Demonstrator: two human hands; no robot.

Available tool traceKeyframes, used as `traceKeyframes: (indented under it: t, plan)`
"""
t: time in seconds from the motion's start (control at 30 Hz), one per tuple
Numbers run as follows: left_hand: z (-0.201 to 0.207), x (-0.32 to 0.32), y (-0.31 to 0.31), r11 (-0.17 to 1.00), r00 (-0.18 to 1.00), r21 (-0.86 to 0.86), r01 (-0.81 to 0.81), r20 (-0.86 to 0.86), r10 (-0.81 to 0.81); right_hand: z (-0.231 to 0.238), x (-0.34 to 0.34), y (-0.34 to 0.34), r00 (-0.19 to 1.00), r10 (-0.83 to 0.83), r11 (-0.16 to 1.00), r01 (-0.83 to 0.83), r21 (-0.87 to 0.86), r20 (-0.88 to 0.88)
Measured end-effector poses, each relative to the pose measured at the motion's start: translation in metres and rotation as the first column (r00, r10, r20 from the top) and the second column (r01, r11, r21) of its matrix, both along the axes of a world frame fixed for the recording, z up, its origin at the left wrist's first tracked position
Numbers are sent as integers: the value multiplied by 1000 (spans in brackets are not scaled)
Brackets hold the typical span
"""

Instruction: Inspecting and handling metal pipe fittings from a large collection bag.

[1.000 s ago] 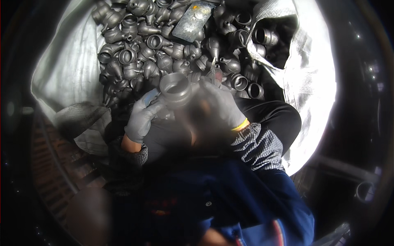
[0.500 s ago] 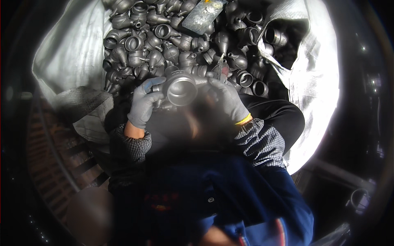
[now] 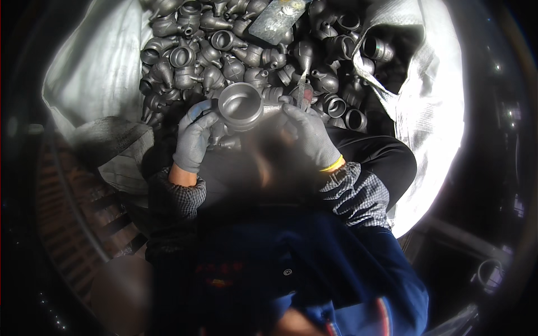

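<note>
Head: fitting (image 3: 241, 115) in left grip (image 3: 194, 137)

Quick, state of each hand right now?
Left hand: closed on the grey part.
Right hand: closed on a knife, fingers at the part's narrow end.

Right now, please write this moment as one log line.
left hand: holds part | right hand: at part's stem, with blade | ahead: loose parts, slab on them | around: white bag
</note>
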State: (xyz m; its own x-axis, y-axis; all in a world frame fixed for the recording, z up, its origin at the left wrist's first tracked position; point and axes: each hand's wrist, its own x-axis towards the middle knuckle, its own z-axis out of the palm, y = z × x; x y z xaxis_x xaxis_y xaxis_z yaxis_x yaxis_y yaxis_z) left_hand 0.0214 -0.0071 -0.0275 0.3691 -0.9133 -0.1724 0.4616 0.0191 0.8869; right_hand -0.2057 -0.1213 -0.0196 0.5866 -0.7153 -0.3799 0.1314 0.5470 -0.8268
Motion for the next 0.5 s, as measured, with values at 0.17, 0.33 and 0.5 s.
traceKeyframes:
  t: [0.17, 0.33, 0.5]
  plan:
    - [-2, 0, -3, 995, 999, 95, -36, 31, 33, 0, 0, 7, 997, -62, 998, 62, 2, 36]
    - [-9, 0, -8, 988, 990, 112, -104, 111, 92, -8, 0, 8, 997, -26, 994, 19, -103, -68]
    - [-5, 2, -6, 969, 986, 195, -152, 97, 135, -17, 1, 8, 998, -19, 995, 13, -95, -63]
